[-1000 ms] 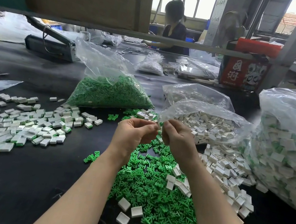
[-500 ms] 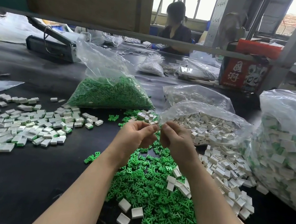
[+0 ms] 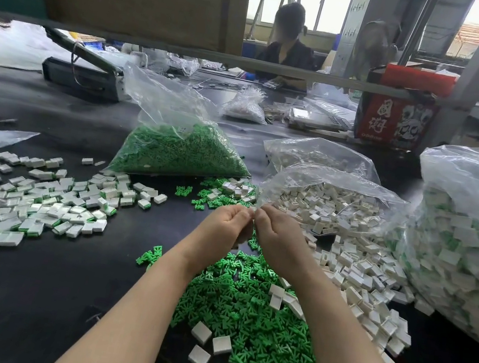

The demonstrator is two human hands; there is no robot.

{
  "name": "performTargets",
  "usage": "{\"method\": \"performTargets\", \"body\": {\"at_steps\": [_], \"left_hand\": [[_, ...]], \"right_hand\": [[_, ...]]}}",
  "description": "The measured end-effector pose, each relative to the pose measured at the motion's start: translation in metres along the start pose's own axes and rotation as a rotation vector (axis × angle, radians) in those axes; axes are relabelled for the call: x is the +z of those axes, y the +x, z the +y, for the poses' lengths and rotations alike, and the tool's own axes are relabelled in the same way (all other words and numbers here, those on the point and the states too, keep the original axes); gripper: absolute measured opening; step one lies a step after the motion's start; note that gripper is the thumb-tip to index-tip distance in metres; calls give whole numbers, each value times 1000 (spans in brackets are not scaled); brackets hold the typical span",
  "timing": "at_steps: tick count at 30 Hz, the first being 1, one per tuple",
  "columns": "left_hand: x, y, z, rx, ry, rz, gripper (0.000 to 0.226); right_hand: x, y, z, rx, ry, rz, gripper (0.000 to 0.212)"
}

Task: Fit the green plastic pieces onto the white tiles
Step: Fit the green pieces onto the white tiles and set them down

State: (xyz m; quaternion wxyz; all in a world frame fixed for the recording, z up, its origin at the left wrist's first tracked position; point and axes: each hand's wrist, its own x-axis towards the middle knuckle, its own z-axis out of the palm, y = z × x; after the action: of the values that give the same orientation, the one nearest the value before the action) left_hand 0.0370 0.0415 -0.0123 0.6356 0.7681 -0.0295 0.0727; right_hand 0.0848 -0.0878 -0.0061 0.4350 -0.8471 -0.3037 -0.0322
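My left hand (image 3: pixel 223 226) and my right hand (image 3: pixel 278 237) meet fingertip to fingertip above the black table, fingers curled around something small that the fingers hide. Below them lies a loose heap of green plastic pieces (image 3: pixel 245 317) with a few white tiles (image 3: pixel 222 344) on it. More loose white tiles (image 3: pixel 366 283) spill to the right. A spread of tiles fitted with green pieces (image 3: pixel 49 207) lies to the left.
A clear bag of green pieces (image 3: pixel 180 150) stands behind the hands, an open bag of white tiles (image 3: pixel 329 201) to its right, and a big bag of fitted tiles (image 3: pixel 469 246) at far right. A person (image 3: pixel 287 41) sits across the table beside a red box (image 3: pixel 395 118).
Both hands stay pressed together at the same spot; the fingers shift slightly around the hidden piece. Nothing else has moved.
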Motion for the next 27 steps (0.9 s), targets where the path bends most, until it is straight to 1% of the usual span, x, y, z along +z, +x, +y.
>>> {"method": "performTargets", "body": {"at_steps": [7,12,18,24,25,27], "left_hand": [[-1,1,-6,-2,-9,-14,25],[-3,0,-9,-20,-23,-42,24],[-7,-3,-8,-10,-49,-102,29],[-11,-2,-12,-26,-70,-127,27],[-12,-2,-12,-23,-83,-129,26],[-12,-1,-10,-10,-114,-121,23]], "right_hand": [[3,-2,0,-9,-56,25,33],[3,-3,0,-26,-94,-22,32],[3,-2,1,-19,-76,-62,31],[2,-2,4,-12,53,-80,36],[2,-2,3,4,121,-94,35],[2,-1,2,47,342,-116,37]]}}
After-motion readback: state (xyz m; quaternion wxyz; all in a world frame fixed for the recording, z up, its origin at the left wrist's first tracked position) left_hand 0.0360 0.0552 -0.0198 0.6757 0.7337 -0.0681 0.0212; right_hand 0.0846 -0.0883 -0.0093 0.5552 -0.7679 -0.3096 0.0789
